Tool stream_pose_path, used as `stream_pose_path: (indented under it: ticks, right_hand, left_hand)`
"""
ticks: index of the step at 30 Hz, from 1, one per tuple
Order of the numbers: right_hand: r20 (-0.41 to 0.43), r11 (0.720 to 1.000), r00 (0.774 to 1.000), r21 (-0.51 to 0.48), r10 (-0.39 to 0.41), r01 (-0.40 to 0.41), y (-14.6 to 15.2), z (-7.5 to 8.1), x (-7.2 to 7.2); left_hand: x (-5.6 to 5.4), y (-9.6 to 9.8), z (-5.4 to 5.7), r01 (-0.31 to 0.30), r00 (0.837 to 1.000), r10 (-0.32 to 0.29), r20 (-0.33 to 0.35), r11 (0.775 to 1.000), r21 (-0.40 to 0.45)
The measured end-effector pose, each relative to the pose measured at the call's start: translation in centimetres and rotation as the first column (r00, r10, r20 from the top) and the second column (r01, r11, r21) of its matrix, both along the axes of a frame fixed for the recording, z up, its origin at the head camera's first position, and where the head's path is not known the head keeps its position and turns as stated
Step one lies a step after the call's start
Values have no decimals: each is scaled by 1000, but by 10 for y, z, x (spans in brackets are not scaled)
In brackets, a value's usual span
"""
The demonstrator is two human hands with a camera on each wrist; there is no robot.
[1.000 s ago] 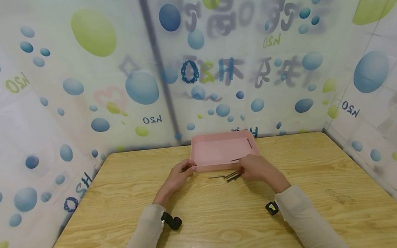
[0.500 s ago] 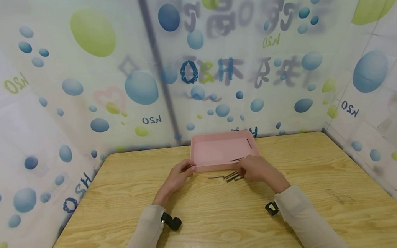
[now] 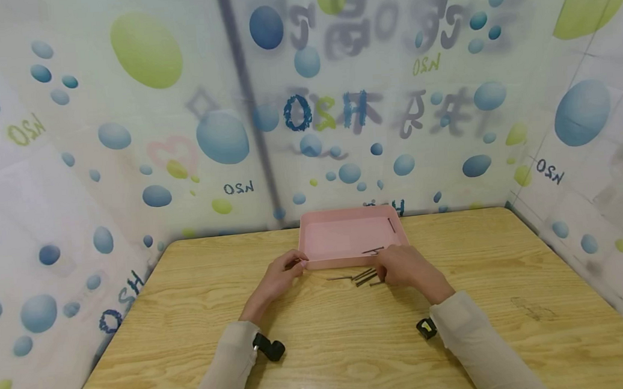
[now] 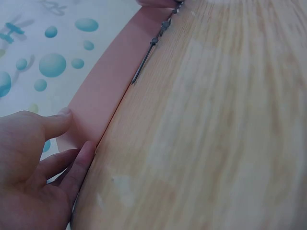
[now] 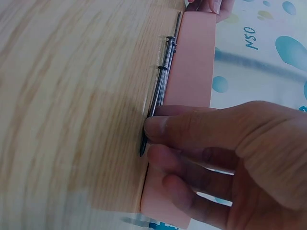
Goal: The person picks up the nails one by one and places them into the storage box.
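Note:
A pink tray [image 3: 336, 236] lies at the back of the table. My left hand [image 3: 280, 276] holds its front left corner, with the thumb [image 4: 60, 123] at the upper rim and the fingers low on the wall. Several dark nails [image 3: 365, 277] lie on the wood along the tray's front side. My right hand [image 3: 406, 270] is at the right end of this pile. In the right wrist view its thumb [image 5: 156, 128] and forefinger pinch a nail [image 5: 143, 146], partly hidden by the fingers. Inside the tray are a few nails [image 3: 372, 251] near the front and another nail [image 3: 392, 225] at the right.
The wooden table [image 3: 344, 349] reaches toward me. Behind and beside it hangs a white curtain [image 3: 404, 128] with blue and green dots. Both sleeves carry small black wrist cameras [image 3: 270, 347].
My right hand has shifted very slightly to the right, uncovering more of the nail ends beside it. My left hand and the tray stay in place.

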State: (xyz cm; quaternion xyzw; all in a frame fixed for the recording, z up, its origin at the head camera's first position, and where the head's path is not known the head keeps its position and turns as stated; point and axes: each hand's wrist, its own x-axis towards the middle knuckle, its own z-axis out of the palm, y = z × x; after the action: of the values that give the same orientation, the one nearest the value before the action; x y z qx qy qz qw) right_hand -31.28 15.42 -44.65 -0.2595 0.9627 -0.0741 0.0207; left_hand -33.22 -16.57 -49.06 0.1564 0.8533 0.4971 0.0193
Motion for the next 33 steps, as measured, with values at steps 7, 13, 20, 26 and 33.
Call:
stream_pose_path:
  ticks: [7,13,20,26,33]
  right_hand:
    - [15,1000,1000,-22,-13,13,0,0,2]
    - [37,999,999,-40,-13,15,1,-1,3]
    - [52,999,998,-33,-32,33,0,0,3]
    - [38,999,999,-23,-21,22,-1,2,4]
    - [14,999,1000,-29,-13,13,-1,3,5]
  left_hand:
    - [1,0,-1,3,1000,-4,4,1000,27]
    - [0,0,-2,2,1000,-2,8,1000,17]
    - [-1,-1,-2,-2,1000,2,7,1000,-14]
    - [-1,0,-2,-6,1000,6,5,1000,-7]
    - [1,1,-2,-21,1000,21,14,1000,21]
